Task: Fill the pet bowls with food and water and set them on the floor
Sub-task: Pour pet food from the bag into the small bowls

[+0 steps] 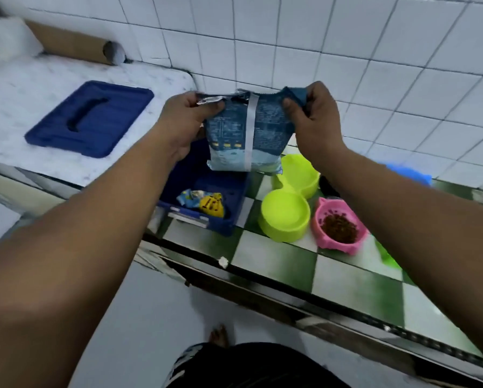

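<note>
Bare forearms (80, 247) stretch forward; left hand (184, 119) and right hand (310, 113) each pinch a top corner of the blue pet-food bag (248, 135), upright above the open blue box (236, 203). On the checkered counter (346, 281) beside it: empty lime double bowl (279, 233), pink bowl (332, 245) holding kibble (339, 226).

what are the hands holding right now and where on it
Both hold the blue pet food bag by its top edge: the left hand pinches the top left corner, the right hand the top right corner, above the open blue box.
</note>
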A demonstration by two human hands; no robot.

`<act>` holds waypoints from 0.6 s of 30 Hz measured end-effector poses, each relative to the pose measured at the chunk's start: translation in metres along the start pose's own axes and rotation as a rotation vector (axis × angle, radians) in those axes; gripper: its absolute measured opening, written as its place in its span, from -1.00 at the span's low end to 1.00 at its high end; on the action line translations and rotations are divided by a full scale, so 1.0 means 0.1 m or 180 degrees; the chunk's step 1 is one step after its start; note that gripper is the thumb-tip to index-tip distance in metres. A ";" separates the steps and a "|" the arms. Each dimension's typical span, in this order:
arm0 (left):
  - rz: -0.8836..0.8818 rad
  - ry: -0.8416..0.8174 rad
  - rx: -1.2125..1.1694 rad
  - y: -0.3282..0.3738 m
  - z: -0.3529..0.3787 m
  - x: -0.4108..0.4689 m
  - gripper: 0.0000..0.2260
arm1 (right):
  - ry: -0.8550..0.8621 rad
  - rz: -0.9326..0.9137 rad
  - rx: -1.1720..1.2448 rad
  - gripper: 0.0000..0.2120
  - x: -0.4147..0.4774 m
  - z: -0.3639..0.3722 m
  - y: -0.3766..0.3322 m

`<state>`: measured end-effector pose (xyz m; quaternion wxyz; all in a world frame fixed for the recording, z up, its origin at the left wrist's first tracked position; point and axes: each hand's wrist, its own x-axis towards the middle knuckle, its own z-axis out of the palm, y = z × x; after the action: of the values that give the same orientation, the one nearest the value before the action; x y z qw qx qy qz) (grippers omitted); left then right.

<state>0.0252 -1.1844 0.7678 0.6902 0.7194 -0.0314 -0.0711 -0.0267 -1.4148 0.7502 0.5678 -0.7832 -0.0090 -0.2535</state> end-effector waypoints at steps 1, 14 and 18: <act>-0.0006 -0.0038 0.0131 0.04 -0.17 0.09 -0.93 | -0.0028 -0.0012 0.0015 -0.74 0.05 0.14 -0.03; -0.0320 -0.0519 0.1527 -0.49 -0.95 0.94 -0.81 | -0.0980 0.0411 -0.1552 -0.84 0.36 1.04 0.35; -0.0071 -0.0220 0.1748 -0.70 -0.85 1.09 -0.77 | -0.0978 0.0519 -0.1917 -0.84 0.39 1.08 0.41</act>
<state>0.1411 -1.1125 0.6943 0.4670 0.8770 -0.0651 -0.0920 0.0614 -1.3436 0.7051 0.3215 -0.9427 0.0435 -0.0776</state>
